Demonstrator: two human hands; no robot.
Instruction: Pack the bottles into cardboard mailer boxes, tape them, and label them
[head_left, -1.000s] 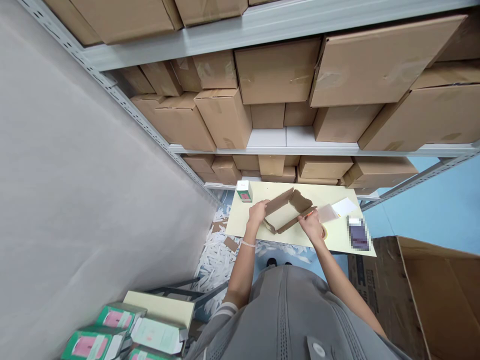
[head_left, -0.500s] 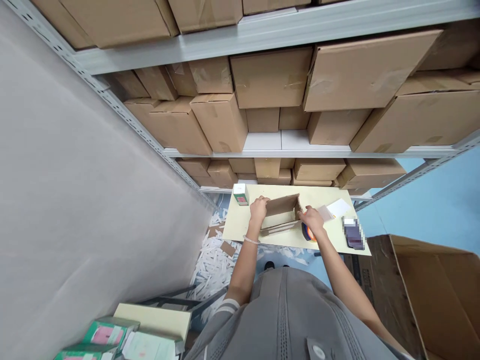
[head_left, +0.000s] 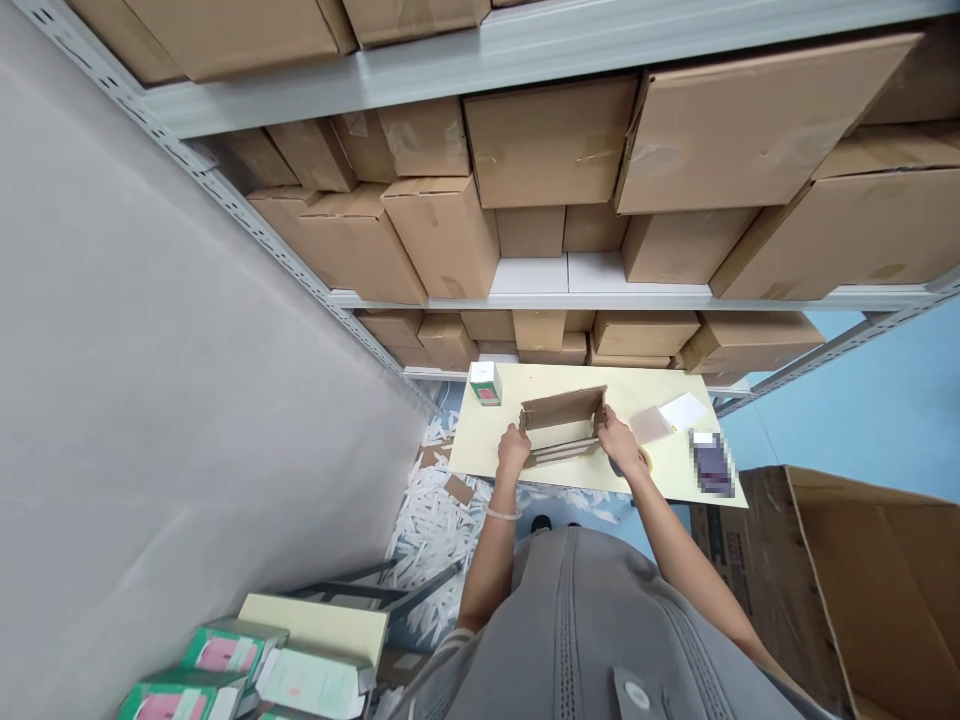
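A small brown cardboard box stands on the pale yellow table, and the table top shows through its middle. My left hand grips the box's left end, fingers closed on the cardboard. At the opposite end my right hand is closed on the right side wall. Partly hidden beneath my right wrist lies a roll of tape. A small white and green carton stands at the table's back left corner.
White papers and a blurred dark object lie on the table's right side. Shelves of cardboard boxes rise behind. A large open carton stands at right. Paper shreds cover the floor, and green boxes sit lower left.
My left hand has slid from the box's back left corner down to its left end. My right hand has shifted slightly and now covers more of the tape roll.
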